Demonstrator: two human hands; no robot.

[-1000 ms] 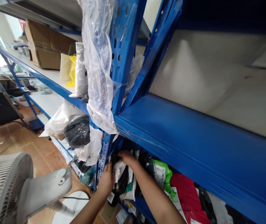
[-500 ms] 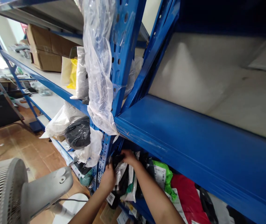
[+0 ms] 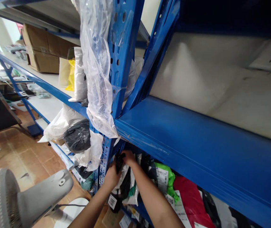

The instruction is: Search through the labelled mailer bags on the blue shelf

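At the lower left of the frame a grey standing fan (image 3: 19, 199) fills the corner, its grille cut by the edge, over a floor of brown tiles (image 3: 12, 152). Just right of it, at the bottom centre, two bare forearms reach up under the blue shelf beam (image 3: 185, 148). The left hand (image 3: 111, 175) and right hand (image 3: 129, 157) meet on a black packet (image 3: 119, 162), both closed and pinching it from either side, right beside the perforated blue upright (image 3: 120, 63). The packet sits at the left end of a lower shelf packed with parcels, among them a green bag (image 3: 167, 177) and a red bag (image 3: 189, 196). A clear plastic sheet (image 3: 97, 69) hangs down the upright. Above the beam lies a pale shelf board (image 3: 221, 85). Farther off, at the upper left, cardboard boxes (image 3: 42, 47) stand on another shelf.
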